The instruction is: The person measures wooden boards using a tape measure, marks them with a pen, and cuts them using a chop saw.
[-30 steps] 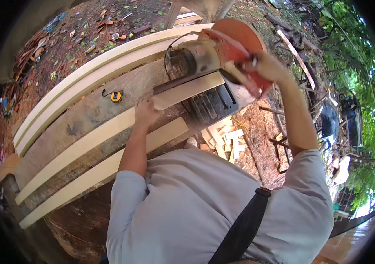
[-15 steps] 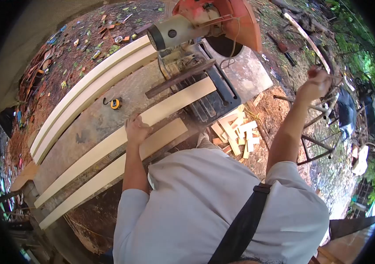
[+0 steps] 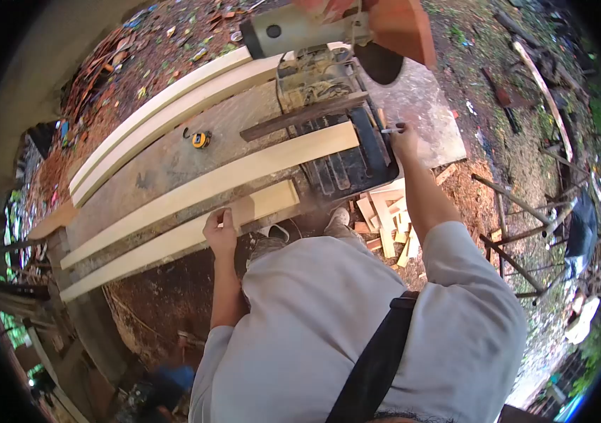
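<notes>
My left hand (image 3: 221, 231) is closed at the near pale board (image 3: 152, 254), its fingers bent over the board's edge. My right hand (image 3: 405, 141) pinches a small, thin, light-coloured item (image 3: 391, 130), perhaps a pencil or marker, beside the saw base's right end. A second pale board (image 3: 244, 171) lies across the black slotted saw base (image 3: 339, 169), in front of a dark metal fence bar (image 3: 300, 118). Above the base, the saw's red guard (image 3: 403, 32) and blade (image 3: 379, 63) are raised, with no hand on them.
A yellow tape measure (image 3: 201, 139) lies on the worn bench (image 3: 166, 162). Two long pale boards (image 3: 174, 109) run along its far edge. Wood offcuts (image 3: 388, 222) are piled on the ground below the saw. Metal frames (image 3: 526, 233) stand at the right.
The saw head has gone up after my right hand let go of it. My right hand went out right, then came back to the saw base. My left hand moved from the middle board to the near one.
</notes>
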`<move>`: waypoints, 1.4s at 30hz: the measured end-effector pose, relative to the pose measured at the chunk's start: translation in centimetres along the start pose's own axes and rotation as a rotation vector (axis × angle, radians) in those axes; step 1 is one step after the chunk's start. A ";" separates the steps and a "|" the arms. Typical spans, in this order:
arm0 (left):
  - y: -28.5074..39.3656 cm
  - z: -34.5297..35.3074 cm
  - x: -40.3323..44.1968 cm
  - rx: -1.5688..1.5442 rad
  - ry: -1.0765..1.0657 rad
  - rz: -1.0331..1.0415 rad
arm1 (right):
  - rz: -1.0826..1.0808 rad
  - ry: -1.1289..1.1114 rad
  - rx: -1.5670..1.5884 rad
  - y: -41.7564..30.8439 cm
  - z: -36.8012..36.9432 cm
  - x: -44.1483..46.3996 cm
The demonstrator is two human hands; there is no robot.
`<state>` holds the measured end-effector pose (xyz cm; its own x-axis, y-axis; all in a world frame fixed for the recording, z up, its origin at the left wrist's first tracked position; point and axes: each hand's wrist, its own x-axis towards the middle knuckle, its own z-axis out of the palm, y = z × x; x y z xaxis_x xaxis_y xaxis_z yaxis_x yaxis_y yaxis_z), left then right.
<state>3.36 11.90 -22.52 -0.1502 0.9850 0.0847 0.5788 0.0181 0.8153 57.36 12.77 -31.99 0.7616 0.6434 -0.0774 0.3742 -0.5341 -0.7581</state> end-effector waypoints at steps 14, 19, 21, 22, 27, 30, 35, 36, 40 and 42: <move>-2.5 -3.6 -2.5 -0.061 0.235 -0.102 | 0.022 0.108 -0.388 -0.5 -0.9 2.1; -2.6 -4.7 0.9 0.005 0.240 -0.048 | -0.019 0.001 -0.409 -2.0 -1.0 2.6; -1.7 -5.3 1.9 0.008 0.224 -0.083 | -0.070 -0.068 -0.442 0.0 -0.2 4.4; -0.8 -5.3 2.3 -0.016 0.203 -0.137 | -0.103 -0.119 -0.476 0.9 0.3 4.7; -4.8 -5.5 5.1 -0.418 0.083 -0.464 | -0.022 0.019 -0.325 2.2 -3.7 -1.7; -7.5 -5.3 8.1 -0.718 0.124 -0.766 | 0.240 0.247 -0.310 8.9 -6.0 -7.9; -11.2 -2.6 11.9 -1.152 0.254 -1.009 | 0.693 -0.539 -0.564 9.8 -11.7 -17.8; -11.8 -1.9 12.3 -1.195 0.237 -0.951 | 0.722 -0.720 -0.547 9.9 -11.5 -18.0; -12.2 -0.7 12.2 -1.326 0.186 -0.875 | 0.425 -1.129 -0.181 0.5 -8.9 -20.6; -11.7 -1.4 12.1 -1.422 0.029 -0.866 | 0.135 -1.151 -0.009 -10.3 -6.0 -23.6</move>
<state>-6.31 23.39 -30.21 -0.0389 0.7642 -0.6438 -0.8191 0.3446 0.4586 38.71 -0.16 -18.46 -0.1345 0.6969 -0.7045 0.3337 -0.6376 -0.6944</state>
